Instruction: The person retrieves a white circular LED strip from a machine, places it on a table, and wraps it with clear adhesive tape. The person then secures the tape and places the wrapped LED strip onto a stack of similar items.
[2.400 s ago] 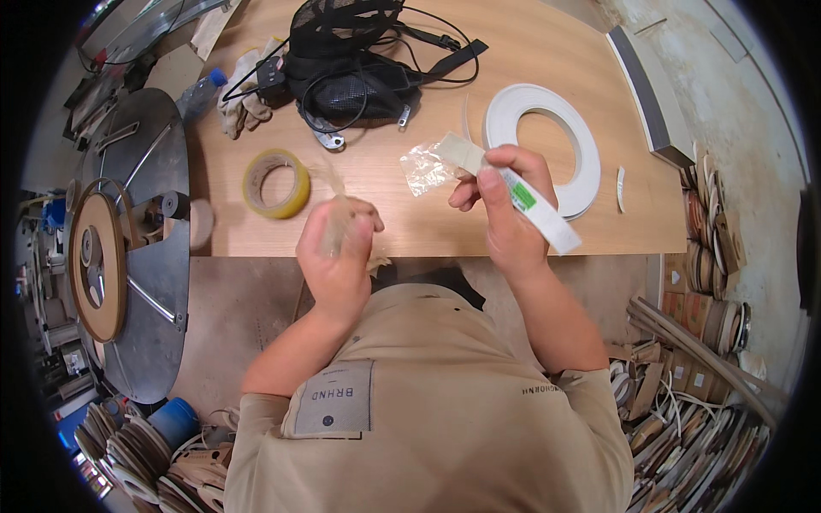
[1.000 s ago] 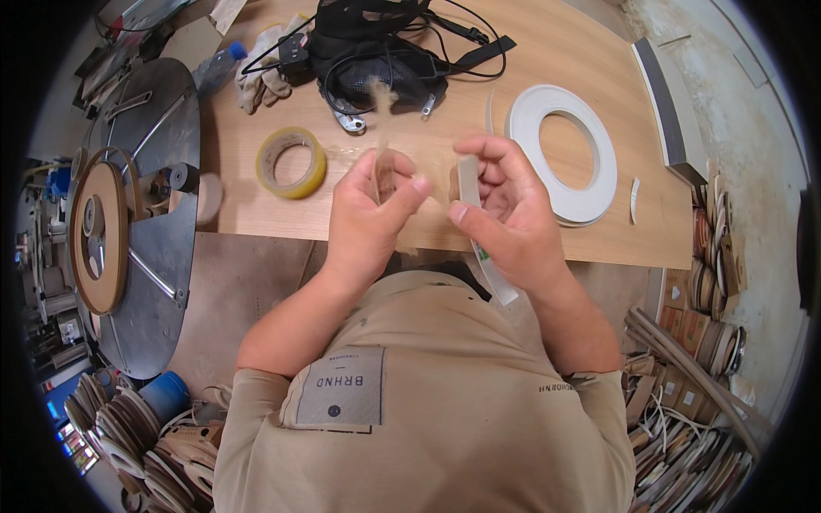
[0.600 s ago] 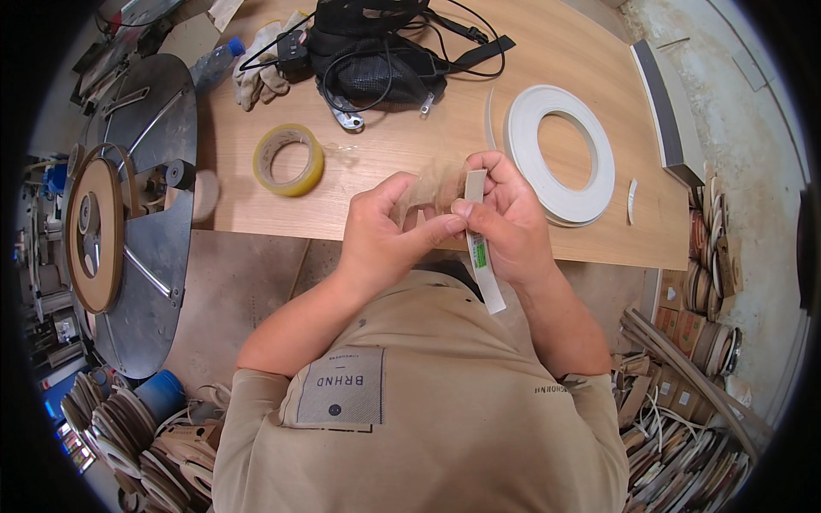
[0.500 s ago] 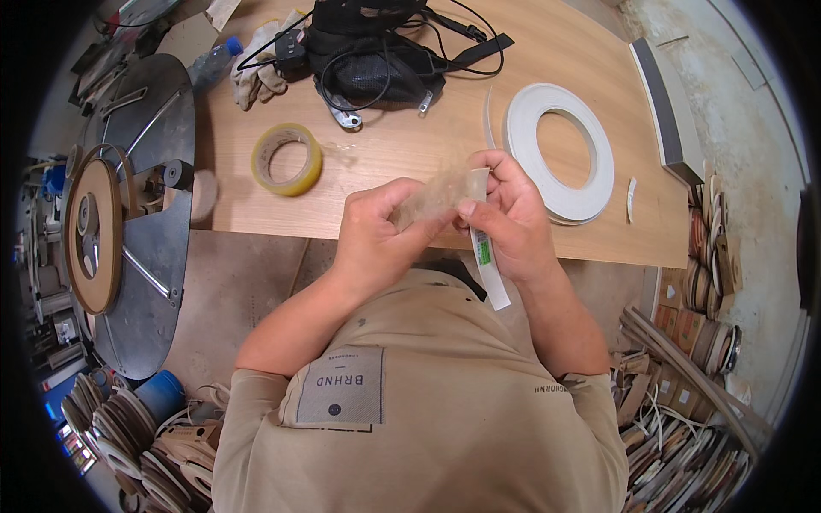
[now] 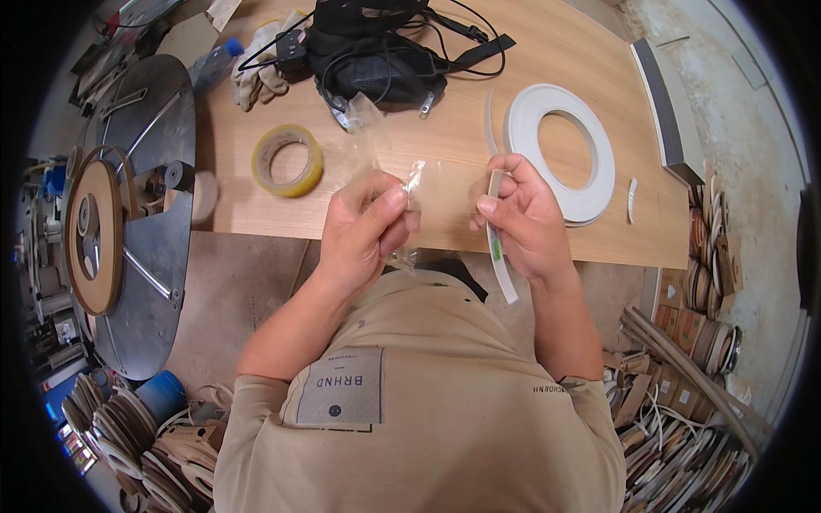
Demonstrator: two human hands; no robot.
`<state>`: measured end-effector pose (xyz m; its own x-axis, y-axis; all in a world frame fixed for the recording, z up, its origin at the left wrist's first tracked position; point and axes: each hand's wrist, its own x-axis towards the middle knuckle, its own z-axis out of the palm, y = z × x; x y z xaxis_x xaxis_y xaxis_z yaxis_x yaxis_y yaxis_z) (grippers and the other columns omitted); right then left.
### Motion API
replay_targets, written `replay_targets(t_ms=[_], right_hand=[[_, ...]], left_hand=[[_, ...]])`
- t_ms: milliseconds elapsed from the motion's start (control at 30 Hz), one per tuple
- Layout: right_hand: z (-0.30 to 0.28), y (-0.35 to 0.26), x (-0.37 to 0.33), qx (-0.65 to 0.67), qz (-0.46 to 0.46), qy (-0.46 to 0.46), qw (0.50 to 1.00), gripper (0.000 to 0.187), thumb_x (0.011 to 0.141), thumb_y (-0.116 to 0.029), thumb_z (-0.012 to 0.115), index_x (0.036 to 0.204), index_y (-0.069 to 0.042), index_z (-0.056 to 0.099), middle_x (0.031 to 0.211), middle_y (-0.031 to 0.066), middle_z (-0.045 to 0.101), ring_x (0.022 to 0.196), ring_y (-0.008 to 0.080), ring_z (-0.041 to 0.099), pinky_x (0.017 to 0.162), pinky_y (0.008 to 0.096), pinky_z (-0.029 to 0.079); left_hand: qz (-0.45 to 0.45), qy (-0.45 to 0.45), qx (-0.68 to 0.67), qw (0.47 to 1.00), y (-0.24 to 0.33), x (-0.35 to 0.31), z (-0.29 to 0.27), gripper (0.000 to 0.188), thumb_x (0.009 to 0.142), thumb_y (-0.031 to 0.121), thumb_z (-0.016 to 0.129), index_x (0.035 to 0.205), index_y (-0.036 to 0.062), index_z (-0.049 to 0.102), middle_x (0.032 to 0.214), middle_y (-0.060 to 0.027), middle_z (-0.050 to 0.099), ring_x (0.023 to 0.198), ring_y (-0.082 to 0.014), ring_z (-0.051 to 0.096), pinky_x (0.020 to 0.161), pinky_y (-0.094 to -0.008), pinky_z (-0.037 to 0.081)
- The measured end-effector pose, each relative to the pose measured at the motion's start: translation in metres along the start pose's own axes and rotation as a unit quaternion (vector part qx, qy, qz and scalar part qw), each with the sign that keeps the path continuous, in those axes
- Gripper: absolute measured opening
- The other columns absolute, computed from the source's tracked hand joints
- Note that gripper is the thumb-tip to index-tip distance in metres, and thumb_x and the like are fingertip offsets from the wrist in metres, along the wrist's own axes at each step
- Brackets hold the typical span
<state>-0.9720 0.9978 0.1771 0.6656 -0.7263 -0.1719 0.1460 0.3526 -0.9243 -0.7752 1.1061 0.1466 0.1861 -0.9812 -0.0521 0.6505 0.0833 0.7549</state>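
Crumpled clear tape [image 5: 366, 141] is pinched in my left hand [image 5: 363, 224], sticking up beyond the fingers and hanging below them. Between thumb and fingers, my right hand [image 5: 532, 221] grips a narrow white strip [image 5: 503, 278] with a green-marked label, its lower end dangling toward my shirt. A faint see-through sheet seems to span the gap between both hands; whether it touches the right fingers I cannot tell. Behind the right hand a big white coil of banding [image 5: 596, 192] lies flat on the wooden table [image 5: 428, 137]. A yellowish roll of clear tape [image 5: 315, 167] rests beyond my left hand.
A black bag [image 5: 376, 64] with cables, work gloves [image 5: 256, 81] and a plastic bottle [image 5: 214, 64] occupy the far left. On the right are a short white offcut [image 5: 632, 201] and a long box-like block [image 5: 667, 111]. A round metal reel stand [image 5: 150, 231] borders the table's left.
My hands have moved apart. The clear tape has come away from the white strip with my left hand, while the strip stays in my right and has turned edge-on.
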Motion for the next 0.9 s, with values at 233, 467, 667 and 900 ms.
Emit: replay_targets(t_ms=[233,467,667,900], right_hand=[[0.023,-0.014,-0.006,-0.488,-0.297,0.128,0.811,0.048,0.082,-0.008,0.076,0.126,-0.003,0.058,0.113,0.0125,0.064,0.112,0.0269,0.057,0.098,0.0383,0.047],[0.05,-0.013,-0.007,-0.478,-0.381,0.011,0.791,0.027,0.078,-0.006,0.078,0.103,-0.002,0.069,0.105,0.0138,0.068,0.099,0.034,0.062,0.086,0.0405,0.052],[0.053,-0.005,-0.011,-0.441,-0.361,-0.007,0.822,0.024,0.08,-0.003,0.077,0.103,-0.001,0.07,0.097,0.0135,0.072,0.085,0.0313,0.069,0.073,0.0377,0.056],[0.058,-0.005,-0.012,-0.44,-0.368,-0.008,0.819,0.016,0.081,0.001,0.075,0.096,-0.001,0.071,0.093,0.0125,0.073,0.081,0.0301,0.071,0.071,0.0372,0.057]], left_hand=[[-0.038,-0.016,0.036,0.999,0.007,-0.002,0.001,0.024,0.101,0.025,0.064,0.098,0.0018,0.064,0.079,-0.0049,0.061,0.055,-0.0057,0.042,0.05,-0.022,0.031],[-0.028,-0.039,0.094,0.994,0.002,-0.007,0.001,0.028,0.1,0.029,0.065,0.094,0.0015,0.064,0.079,-0.0025,0.059,0.06,-0.0066,0.044,0.052,-0.0221,0.033],[-0.029,-0.057,0.029,0.998,0.005,-0.011,0.001,0.032,0.098,0.034,0.068,0.096,0.0024,0.064,0.08,-0.0032,0.06,0.063,-0.0081,0.047,0.052,-0.0216,0.034],[-0.023,-0.069,-0.038,0.997,0.002,-0.015,-0.005,0.033,0.097,0.035,0.071,0.097,0.0029,0.064,0.083,-0.0064,0.063,0.061,-0.0096,0.05,0.051,-0.0218,0.035]])
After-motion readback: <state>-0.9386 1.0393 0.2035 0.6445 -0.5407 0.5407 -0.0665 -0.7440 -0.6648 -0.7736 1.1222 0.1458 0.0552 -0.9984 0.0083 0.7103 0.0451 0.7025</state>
